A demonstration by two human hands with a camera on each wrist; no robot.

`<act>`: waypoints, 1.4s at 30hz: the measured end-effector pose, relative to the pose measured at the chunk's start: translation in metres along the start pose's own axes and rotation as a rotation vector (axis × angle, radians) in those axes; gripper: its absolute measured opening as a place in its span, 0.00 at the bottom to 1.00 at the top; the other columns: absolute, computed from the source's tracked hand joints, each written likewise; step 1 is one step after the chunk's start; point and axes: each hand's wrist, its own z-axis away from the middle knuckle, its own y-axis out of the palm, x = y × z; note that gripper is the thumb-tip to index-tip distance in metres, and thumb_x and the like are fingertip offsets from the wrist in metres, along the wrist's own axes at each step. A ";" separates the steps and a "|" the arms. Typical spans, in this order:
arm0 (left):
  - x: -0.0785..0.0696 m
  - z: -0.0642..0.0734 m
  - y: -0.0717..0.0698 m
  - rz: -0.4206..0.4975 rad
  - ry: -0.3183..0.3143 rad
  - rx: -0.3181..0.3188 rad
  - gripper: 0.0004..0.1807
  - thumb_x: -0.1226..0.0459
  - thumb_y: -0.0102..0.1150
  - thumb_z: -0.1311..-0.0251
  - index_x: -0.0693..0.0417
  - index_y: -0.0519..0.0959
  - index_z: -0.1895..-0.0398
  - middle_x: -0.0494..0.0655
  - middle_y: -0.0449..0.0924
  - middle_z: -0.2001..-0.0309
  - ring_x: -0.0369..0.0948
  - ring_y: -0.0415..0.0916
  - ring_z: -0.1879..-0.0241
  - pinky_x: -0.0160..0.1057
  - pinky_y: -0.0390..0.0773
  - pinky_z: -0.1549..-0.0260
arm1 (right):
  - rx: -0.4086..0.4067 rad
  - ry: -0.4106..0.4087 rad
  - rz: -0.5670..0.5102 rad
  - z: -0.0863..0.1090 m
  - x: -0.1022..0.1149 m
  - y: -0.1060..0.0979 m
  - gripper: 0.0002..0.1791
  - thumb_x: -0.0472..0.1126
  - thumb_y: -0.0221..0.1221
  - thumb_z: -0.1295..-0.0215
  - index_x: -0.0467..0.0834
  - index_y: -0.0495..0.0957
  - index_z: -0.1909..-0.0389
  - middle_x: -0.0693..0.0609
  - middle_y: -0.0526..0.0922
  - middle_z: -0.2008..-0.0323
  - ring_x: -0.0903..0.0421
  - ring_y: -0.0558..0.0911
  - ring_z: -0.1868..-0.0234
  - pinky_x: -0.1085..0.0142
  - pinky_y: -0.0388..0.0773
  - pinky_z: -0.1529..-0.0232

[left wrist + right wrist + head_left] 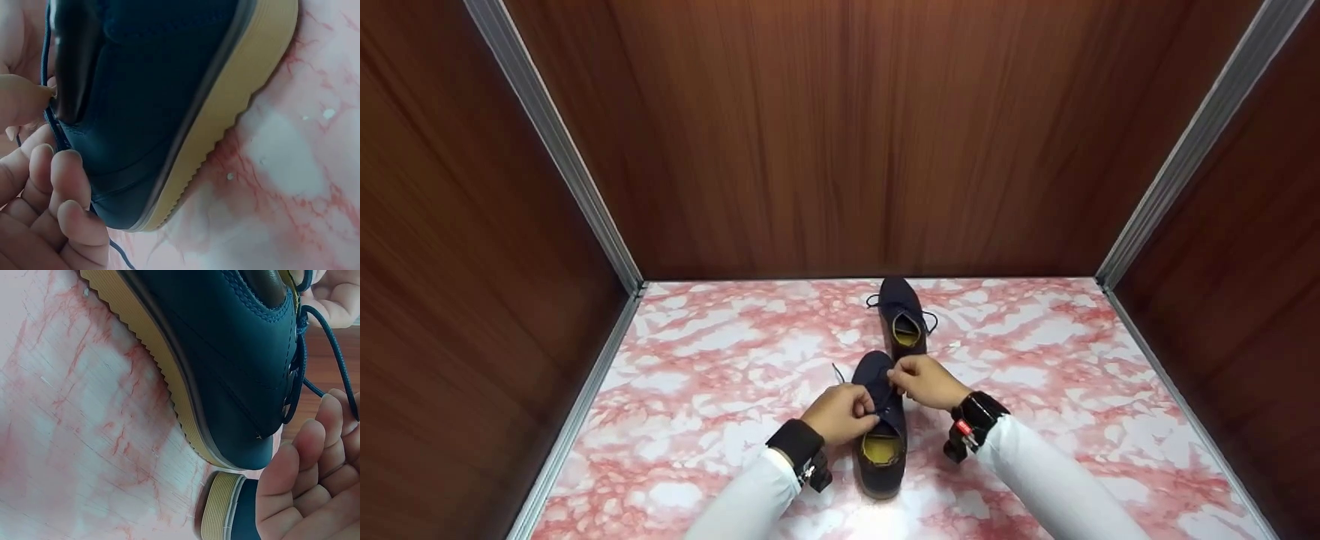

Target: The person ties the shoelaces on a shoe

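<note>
The nearer dark blue lace-up shoe (881,480) stands with its toe pointing away from me. Over its left side, my left hand (840,414) pinches the shoelace at the throat. Farther toward the toe on the right, my right hand (931,382) holds another part of the lace between thumb and fingers. In the right wrist view the shoelace (337,354) runs from a knot by the eyelets out to the right fingers. A dark blue lace (45,56) passes down between the left thumb and fingers in the left wrist view. A loose lace end sticks out left of the shoe.
A second matching shoe (896,294), its lace tied with loops to either side, stands just beyond the first, near the back panel (840,150). Wood-grain side walls with grey metal edges frame the red-and-white marbled surface (697,420).
</note>
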 end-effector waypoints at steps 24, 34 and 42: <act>0.005 0.002 -0.005 0.260 -0.035 -0.150 0.06 0.61 0.67 0.33 0.54 0.84 0.64 0.41 0.81 0.70 0.28 0.71 0.74 0.27 0.74 0.70 | -0.058 -0.065 0.090 -0.001 -0.001 -0.002 0.16 0.43 0.59 0.26 0.41 0.82 0.74 0.56 0.80 0.76 0.61 0.75 0.73 0.69 0.72 0.68; 0.043 -0.004 -0.005 0.105 -0.140 -0.177 0.21 0.72 0.64 0.36 0.61 0.80 0.39 0.58 0.85 0.41 0.36 0.82 0.72 0.34 0.81 0.63 | -0.051 -0.060 0.075 0.000 -0.003 -0.002 0.16 0.44 0.60 0.25 0.42 0.83 0.73 0.60 0.75 0.80 0.63 0.72 0.76 0.71 0.68 0.73; 0.044 -0.010 0.006 -0.017 -0.050 -0.162 0.12 0.68 0.66 0.37 0.56 0.83 0.50 0.51 0.88 0.54 0.41 0.83 0.66 0.37 0.80 0.59 | -0.040 -0.050 0.015 0.002 -0.003 -0.001 0.15 0.44 0.60 0.25 0.41 0.84 0.71 0.59 0.73 0.82 0.65 0.70 0.80 0.72 0.66 0.77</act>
